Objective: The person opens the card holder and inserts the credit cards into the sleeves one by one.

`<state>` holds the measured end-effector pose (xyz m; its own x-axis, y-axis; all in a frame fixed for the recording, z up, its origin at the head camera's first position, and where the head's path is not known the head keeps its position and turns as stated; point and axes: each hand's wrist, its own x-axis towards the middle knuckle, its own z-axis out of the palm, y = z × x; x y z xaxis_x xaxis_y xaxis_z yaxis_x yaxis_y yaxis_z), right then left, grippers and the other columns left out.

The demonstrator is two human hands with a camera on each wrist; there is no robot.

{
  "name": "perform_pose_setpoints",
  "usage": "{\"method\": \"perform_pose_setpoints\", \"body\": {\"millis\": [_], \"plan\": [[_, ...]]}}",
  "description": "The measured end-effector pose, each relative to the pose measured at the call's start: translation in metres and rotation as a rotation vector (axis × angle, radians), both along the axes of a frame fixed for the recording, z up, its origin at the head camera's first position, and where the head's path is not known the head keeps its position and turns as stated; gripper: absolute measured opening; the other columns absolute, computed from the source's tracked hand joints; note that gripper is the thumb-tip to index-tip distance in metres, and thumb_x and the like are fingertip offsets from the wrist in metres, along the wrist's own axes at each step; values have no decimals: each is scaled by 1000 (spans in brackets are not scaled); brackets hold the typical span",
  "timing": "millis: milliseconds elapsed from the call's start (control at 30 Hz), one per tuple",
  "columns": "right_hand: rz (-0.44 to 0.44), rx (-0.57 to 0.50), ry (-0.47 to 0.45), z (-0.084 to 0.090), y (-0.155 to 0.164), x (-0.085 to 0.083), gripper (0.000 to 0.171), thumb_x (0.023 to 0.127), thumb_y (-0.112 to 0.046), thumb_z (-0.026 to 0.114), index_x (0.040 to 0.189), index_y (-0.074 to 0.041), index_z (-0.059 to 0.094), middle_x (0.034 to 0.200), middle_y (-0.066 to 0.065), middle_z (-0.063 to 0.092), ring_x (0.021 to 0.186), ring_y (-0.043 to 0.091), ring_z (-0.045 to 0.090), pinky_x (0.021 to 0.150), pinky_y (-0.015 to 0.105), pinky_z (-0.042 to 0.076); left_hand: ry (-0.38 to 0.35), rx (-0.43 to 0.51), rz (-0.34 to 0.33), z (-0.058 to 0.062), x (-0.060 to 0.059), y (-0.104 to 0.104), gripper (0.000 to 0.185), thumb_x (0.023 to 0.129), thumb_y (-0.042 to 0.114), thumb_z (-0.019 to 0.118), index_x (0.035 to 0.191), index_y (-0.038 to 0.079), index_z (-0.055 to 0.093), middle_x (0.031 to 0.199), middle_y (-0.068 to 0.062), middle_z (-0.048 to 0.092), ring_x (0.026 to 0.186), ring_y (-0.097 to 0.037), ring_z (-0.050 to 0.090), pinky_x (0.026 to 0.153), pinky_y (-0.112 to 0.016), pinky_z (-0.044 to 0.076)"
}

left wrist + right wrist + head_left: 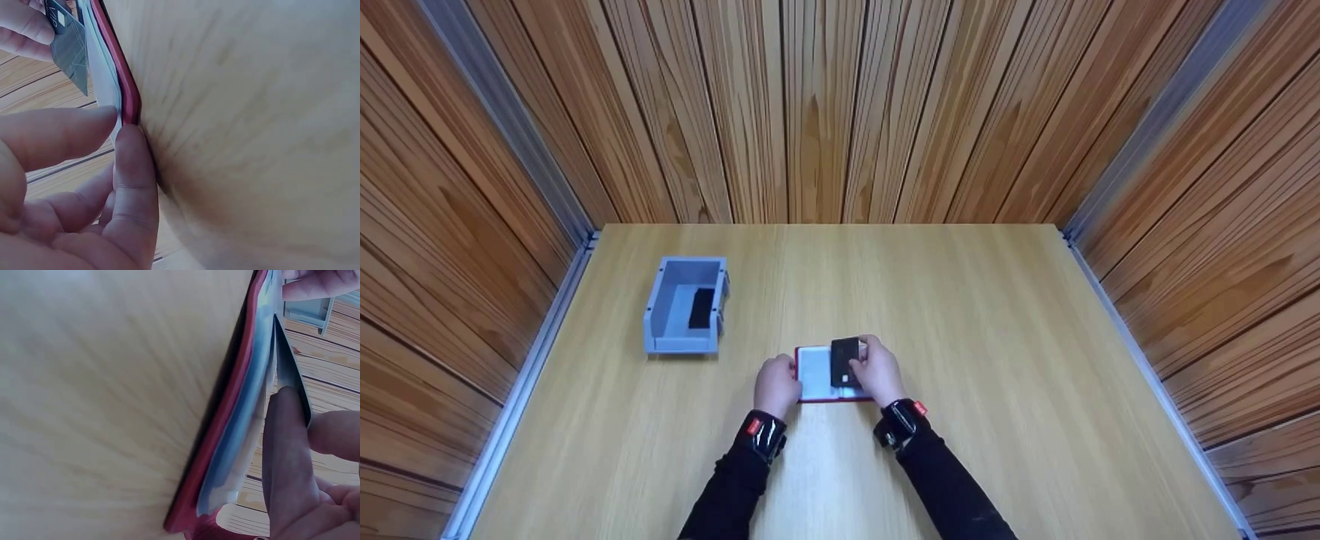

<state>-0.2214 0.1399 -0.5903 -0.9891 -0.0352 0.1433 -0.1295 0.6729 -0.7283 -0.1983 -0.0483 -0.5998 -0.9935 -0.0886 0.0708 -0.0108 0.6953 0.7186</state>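
A red card holder [814, 375] with pale plastic sleeves lies spread open on the table. My left hand [778, 386] pinches its left edge, thumb on the sleeves and a finger beneath the red cover [130, 98]. My right hand [881, 373] holds a dark card [844, 364] between thumb and fingers, over the right half of the holder. A small pale chip and light lettering show on the card [70, 48] in the left wrist view. From the right wrist, the card [293, 374] stands tilted, its far edge right at the sleeves.
A grey-blue open bin [682, 346] stands to the left, farther back on the table, with a flat black object [701, 308] inside. Wood-patterned walls [825, 112] and metal rails [532, 367] border the wooden tabletop [960, 300].
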Motion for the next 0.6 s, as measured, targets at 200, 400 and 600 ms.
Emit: {"method": "perform_pose_setpoints", "body": {"millis": [200,400,600], "plan": [[-17,11,5,0,-1,-2,42,82,4,72,121,8,56,75,0,55,67,16,53,67,37,49,-74,-12,4,10,0,1,27,70,-10,67,96,-6,66,84,-13,64,82,-32,61,77,-46,49],[-10,29,18,1,-3,0,42,82,3,73,120,8,56,76,1,56,68,17,54,66,37,50,-76,-14,2,10,0,0,27,70,-9,68,96,-5,66,84,-13,64,81,-32,61,76,-46,49],[-2,41,-15,2,-4,2,43,83,1,73,121,7,55,76,2,58,69,19,56,66,38,49,-64,-12,-8,8,0,-1,27,69,-9,68,96,-6,66,84,-13,65,82,-32,62,77,-46,50]]}}
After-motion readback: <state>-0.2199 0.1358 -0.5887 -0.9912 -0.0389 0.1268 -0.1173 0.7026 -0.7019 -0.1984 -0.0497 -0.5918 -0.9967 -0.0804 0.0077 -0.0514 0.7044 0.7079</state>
